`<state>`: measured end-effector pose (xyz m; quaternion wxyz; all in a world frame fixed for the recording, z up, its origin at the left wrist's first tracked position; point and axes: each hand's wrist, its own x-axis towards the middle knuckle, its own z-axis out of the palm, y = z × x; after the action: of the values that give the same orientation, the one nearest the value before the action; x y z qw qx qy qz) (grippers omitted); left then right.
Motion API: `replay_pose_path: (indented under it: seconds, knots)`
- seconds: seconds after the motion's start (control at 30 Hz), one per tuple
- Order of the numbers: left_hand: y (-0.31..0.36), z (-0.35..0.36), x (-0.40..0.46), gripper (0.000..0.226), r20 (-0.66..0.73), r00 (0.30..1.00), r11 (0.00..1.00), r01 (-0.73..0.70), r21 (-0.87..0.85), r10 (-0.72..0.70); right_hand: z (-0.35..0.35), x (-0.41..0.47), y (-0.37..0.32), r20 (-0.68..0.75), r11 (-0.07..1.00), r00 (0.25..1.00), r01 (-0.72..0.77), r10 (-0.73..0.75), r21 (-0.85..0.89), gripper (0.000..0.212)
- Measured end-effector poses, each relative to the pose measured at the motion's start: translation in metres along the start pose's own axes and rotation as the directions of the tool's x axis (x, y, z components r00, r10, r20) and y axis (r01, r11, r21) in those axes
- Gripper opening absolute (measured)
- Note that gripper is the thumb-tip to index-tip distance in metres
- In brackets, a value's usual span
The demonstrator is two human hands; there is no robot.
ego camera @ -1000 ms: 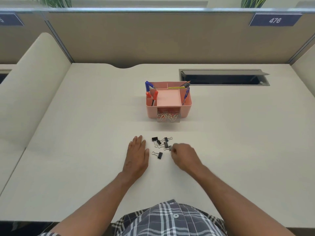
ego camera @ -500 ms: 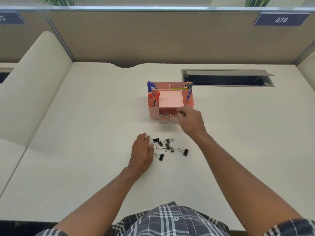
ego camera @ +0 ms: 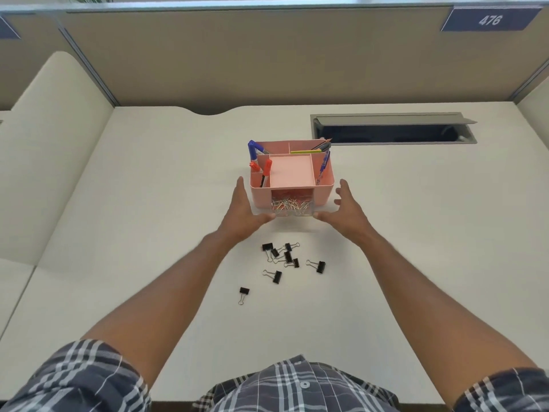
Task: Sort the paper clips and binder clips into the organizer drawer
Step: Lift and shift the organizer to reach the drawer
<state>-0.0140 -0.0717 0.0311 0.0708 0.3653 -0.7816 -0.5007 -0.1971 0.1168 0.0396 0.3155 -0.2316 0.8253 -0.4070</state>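
Note:
A pink desk organizer [ego camera: 322, 190] stands mid-desk with pens in its side compartments. Its clear drawer [ego camera: 292, 212] is pulled out at the front and holds several silver paper clips [ego camera: 289, 204]. My left hand [ego camera: 242, 214] is flat along the organizer's left wall, thumb at the drawer's front left corner. My right hand [ego camera: 347, 208] is spread just off the right wall, thumb at the drawer's front right corner. Neither hand holds anything. Several black binder clips [ego camera: 283, 254] lie on the desk behind my wrists, with single ones at the right [ego camera: 319, 266], centre [ego camera: 275, 276] and left [ego camera: 243, 292].
A white desk [ego camera: 118, 233] is bounded by tan partition walls at the back and a cream panel [ego camera: 44, 144] at the left. An open cable tray slot [ego camera: 392, 133] is recessed behind the organizer to the right.
My left hand left the desk and went forward to the organizer's left side. My right hand shifted from the drawer front to the right side. A binder clip shows where the left hand lay.

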Motion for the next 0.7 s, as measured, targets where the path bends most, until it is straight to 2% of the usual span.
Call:
replay_pose_path:
  seconds: [0.1,0.17,0.23,0.37,0.47,0.6,0.7]
  knots:
    - [0.006,0.001,0.010,0.103,0.073,0.993,0.993,-0.086,-0.083,0.092,-0.004,0.009,-0.001,0.058,0.999,0.997,0.041,-0.041,0.005,0.101]
    - [0.007,0.003,0.012,0.096,0.066,0.989,0.988,-0.126,-0.091,0.132,-0.003,0.012,0.001,0.080,0.996,0.994,0.079,-0.081,0.032,0.083]
    - [0.008,0.005,0.012,0.092,0.024,0.994,0.990,-0.107,-0.092,0.109,0.000,0.014,0.001,0.056,0.994,0.994,0.096,-0.098,0.047,0.073]
    - [0.010,0.013,0.012,0.075,-0.112,0.993,0.993,-0.055,-0.104,0.043,0.016,0.016,-0.004,-0.126,0.997,0.990,0.074,-0.069,0.032,0.053]
    - [0.015,0.021,0.014,0.065,-0.228,0.974,0.997,-0.020,-0.073,0.003,0.031,0.018,-0.012,-0.278,0.999,0.960,0.031,-0.024,0.020,0.035]
    - [0.019,0.029,0.016,0.061,-0.328,0.944,0.999,0.029,-0.018,-0.033,0.042,0.019,-0.014,-0.375,1.000,0.927,-0.014,0.021,0.022,0.039]
    - [0.018,0.030,0.016,0.060,-0.347,0.937,0.999,0.035,-0.002,-0.034,0.045,0.018,-0.013,-0.397,1.000,0.918,-0.011,0.014,0.011,0.037]
